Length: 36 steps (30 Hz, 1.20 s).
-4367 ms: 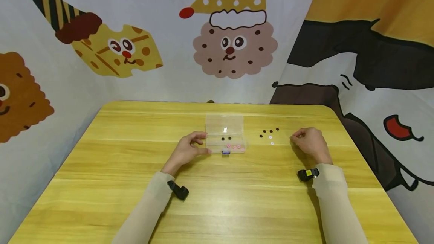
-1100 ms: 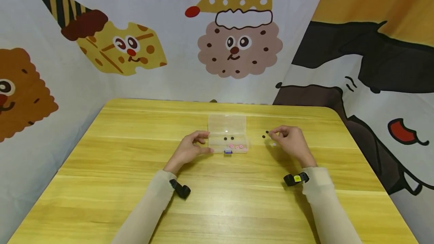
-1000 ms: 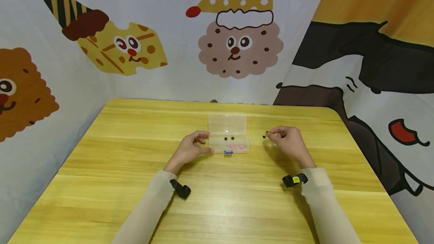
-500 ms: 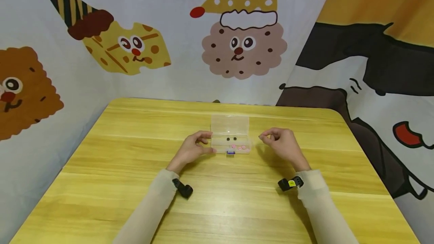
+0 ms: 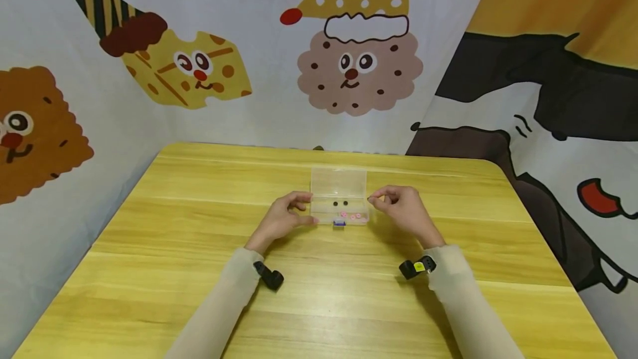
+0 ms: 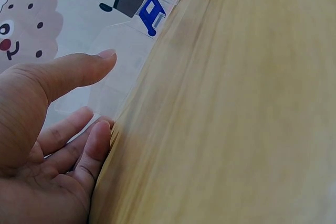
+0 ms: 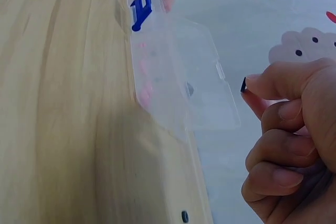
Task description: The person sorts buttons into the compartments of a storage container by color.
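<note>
A clear plastic box [image 5: 325, 218] with a blue latch [image 5: 339, 223] lies on the table, its lid [image 5: 339, 181] raised at the back. Two black discs [image 5: 340, 204] sit in its rear part, and several pink pieces [image 5: 355, 216] in the front row. My left hand [image 5: 281, 218] holds the box's left end, thumb at the front corner and fingers at the back. At the right end, just clear of the box, my right hand [image 5: 401, 209] pinches a small black disc [image 7: 243, 85] between thumb and forefinger.
Another black disc [image 7: 185, 217] lies on the wooden table [image 5: 319, 292] in the right wrist view. The right hand covers the spot where the loose discs lay in the head view. A cartoon-printed cloth [image 5: 269, 71] hangs behind the table's far edge.
My right hand moved in to the loose discs, took up a black one and carried it left to the box's right end. The left hand stays at the box.
</note>
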Tool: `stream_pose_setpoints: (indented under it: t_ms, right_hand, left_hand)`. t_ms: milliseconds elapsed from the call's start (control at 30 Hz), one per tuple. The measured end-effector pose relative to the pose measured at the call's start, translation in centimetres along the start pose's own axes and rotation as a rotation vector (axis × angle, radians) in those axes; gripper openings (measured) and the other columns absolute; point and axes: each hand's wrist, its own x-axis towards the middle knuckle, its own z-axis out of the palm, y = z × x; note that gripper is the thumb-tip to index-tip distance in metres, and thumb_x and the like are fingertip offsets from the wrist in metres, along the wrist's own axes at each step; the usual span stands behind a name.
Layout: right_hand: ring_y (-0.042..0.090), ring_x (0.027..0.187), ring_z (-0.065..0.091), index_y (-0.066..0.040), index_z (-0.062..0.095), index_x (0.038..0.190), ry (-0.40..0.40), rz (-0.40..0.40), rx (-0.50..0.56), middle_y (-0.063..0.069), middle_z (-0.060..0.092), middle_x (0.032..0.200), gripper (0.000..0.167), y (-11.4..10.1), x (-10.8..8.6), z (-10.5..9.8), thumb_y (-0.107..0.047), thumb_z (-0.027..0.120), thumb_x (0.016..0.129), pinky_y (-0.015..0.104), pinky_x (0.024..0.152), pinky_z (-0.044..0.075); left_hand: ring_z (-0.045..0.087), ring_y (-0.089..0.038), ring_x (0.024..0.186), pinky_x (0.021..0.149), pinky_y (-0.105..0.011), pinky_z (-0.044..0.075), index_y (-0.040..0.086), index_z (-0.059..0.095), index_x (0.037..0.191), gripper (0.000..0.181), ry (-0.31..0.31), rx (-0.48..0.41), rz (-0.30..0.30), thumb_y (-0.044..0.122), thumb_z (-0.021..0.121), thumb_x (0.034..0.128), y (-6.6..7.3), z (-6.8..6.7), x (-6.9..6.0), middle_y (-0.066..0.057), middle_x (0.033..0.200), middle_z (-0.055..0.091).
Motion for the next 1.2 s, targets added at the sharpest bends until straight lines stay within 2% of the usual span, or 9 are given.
stream_pose_setpoints:
  t_ms: [367, 700, 1200]
  right_hand:
    - [0.011, 0.049, 0.034, -0.016, 0.078, 0.098, -0.029, -0.037, -0.020, -0.002, 0.045, 0.057, 0.010, -1.2, 1.6, 1.9, -0.025, 0.074, 0.096, 0.023, 0.047, 0.028]
    - [0.012, 0.046, 0.036, -0.014, 0.078, 0.098, -0.052, -0.068, -0.086, -0.003, 0.047, 0.054, 0.011, -1.5, 2.7, 3.0, -0.023, 0.072, 0.096, 0.024, 0.045, 0.030]
    - [0.011, 0.045, 0.037, -0.013, 0.075, 0.105, -0.046, -0.059, -0.176, -0.001, 0.050, 0.055, 0.015, -1.2, 2.6, 2.6, -0.026, 0.072, 0.096, 0.023, 0.043, 0.029]
  left_hand:
    - [0.056, -0.021, 0.116, 0.102, -0.043, 0.046, 0.023, 0.063, 0.137, 0.062, -0.002, 0.008, 0.010, 0.025, 0.089, 0.0811, -0.1, 0.0, 0.2, 0.004, 0.133, 0.065]
    - [0.056, -0.021, 0.115, 0.100, -0.042, 0.046, 0.022, 0.063, 0.137, 0.061, 0.004, 0.007, 0.002, 0.023, 0.088, 0.0815, 0.0, 0.0, 0.1, 0.004, 0.132, 0.065]
    - [0.056, -0.020, 0.114, 0.098, -0.040, 0.045, 0.022, 0.064, 0.136, 0.061, 0.012, 0.008, -0.001, 0.022, 0.089, 0.0812, -0.1, 0.1, 0.2, 0.004, 0.130, 0.066]
